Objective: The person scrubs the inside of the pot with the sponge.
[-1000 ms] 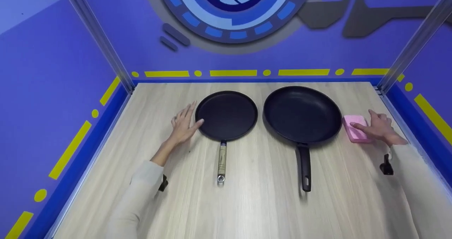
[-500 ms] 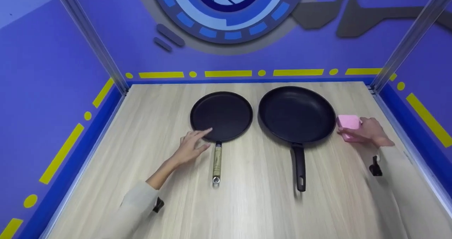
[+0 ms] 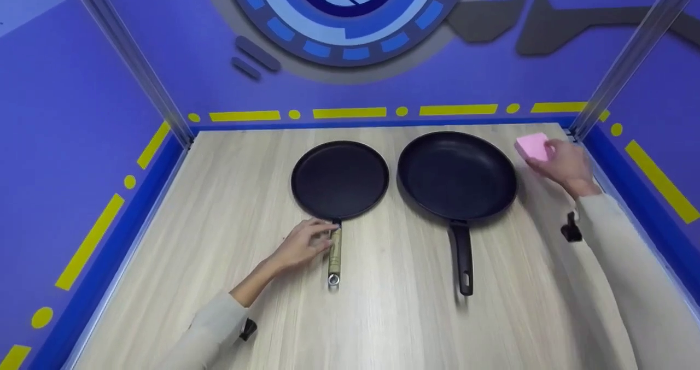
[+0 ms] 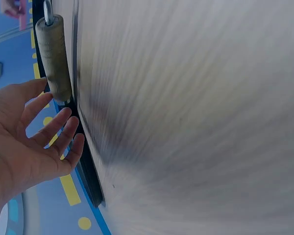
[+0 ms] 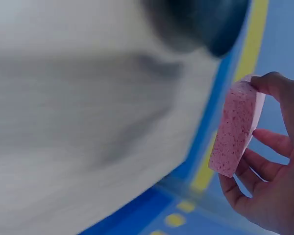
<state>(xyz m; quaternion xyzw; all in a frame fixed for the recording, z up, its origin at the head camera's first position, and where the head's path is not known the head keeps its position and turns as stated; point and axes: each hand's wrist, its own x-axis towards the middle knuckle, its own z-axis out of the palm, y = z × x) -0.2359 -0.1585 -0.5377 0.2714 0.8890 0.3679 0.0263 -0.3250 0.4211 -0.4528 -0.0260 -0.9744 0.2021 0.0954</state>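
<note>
The table [image 3: 394, 326] holds a big pan [image 3: 457, 176] right of centre, a flat pan [image 3: 340, 180] mid-frame — left hand [image 3: 298, 245] by its handle [image 3: 334, 260], fingers loosely spread. Upper right, I see the right hand [image 3: 567, 165] pinching a sponge [image 3: 531, 147] (pink, held aloft).

A pink, porous, block-shaped sponge [image 3: 531, 147] is pinched in the right hand [image 3: 566, 165], tilted above the table [image 3: 394, 310] at the far right. A shallow, round black pan [image 3: 340, 178] lies flat left of the middle, its mottled olive-tan handle [image 3: 334, 258] pointing near, at the left hand's [image 3: 301, 244] fingertips.
</note>
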